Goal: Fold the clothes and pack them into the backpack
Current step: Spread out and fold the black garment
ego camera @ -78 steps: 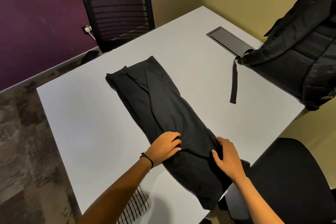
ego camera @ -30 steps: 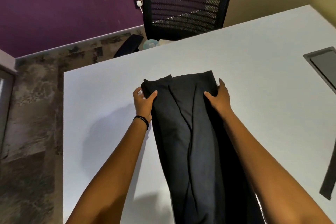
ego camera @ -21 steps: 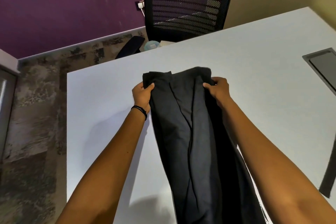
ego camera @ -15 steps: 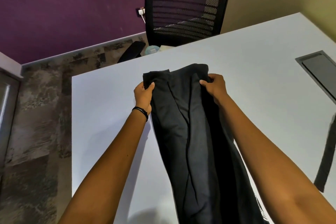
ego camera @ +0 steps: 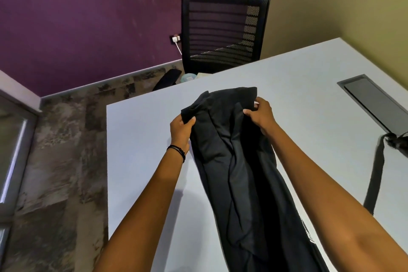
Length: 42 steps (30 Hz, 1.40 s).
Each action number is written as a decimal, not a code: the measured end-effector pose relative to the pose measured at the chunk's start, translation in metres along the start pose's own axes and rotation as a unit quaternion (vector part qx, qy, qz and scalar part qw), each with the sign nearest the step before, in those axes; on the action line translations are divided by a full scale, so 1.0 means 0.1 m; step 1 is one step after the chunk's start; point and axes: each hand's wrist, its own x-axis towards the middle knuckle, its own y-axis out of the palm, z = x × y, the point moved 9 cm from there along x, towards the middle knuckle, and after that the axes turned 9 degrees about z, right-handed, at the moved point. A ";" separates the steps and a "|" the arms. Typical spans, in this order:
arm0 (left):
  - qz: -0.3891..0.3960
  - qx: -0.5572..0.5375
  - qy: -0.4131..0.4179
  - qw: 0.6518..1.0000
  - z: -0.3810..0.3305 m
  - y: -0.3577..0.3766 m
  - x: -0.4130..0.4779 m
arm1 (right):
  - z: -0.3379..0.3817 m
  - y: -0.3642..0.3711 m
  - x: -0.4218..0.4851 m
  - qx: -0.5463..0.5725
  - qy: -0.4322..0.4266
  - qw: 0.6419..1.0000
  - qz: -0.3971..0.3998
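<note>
Black garment [ego camera: 238,172] lies lengthwise on white table [ego camera: 136,161], long axis running near-to-far, far end lifted off the surface & pointing toward the mesh chair [ego camera: 223,28]. Left hand [ego camera: 181,132] pinches far-left corner, thumb on top; right hand [ego camera: 260,115] grips far-right corner, fingers curled. Backpack strap [ego camera: 375,179] at right, apart from garment.

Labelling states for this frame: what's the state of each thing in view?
black garment, folded into a long strip, far end raised off the table
left hand, grips the garment's far left corner
right hand, pinches its far right corner
backpack strap, lying slack on the table
table hatch, lid shut
charger, plugged into the wall
</note>
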 end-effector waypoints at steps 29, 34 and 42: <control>0.350 0.313 -0.014 0.883 1.77 0.48 -2.32 | -1.85 -0.60 -2.17 0.064 0.111 0.991 -0.040; 0.194 0.267 0.015 0.944 1.57 0.30 -2.16 | -2.30 -0.68 -2.31 0.094 0.158 0.980 -0.074; 0.162 0.233 -0.127 0.950 1.68 0.23 -1.98 | -1.90 -0.55 -2.17 0.038 0.113 0.987 -0.109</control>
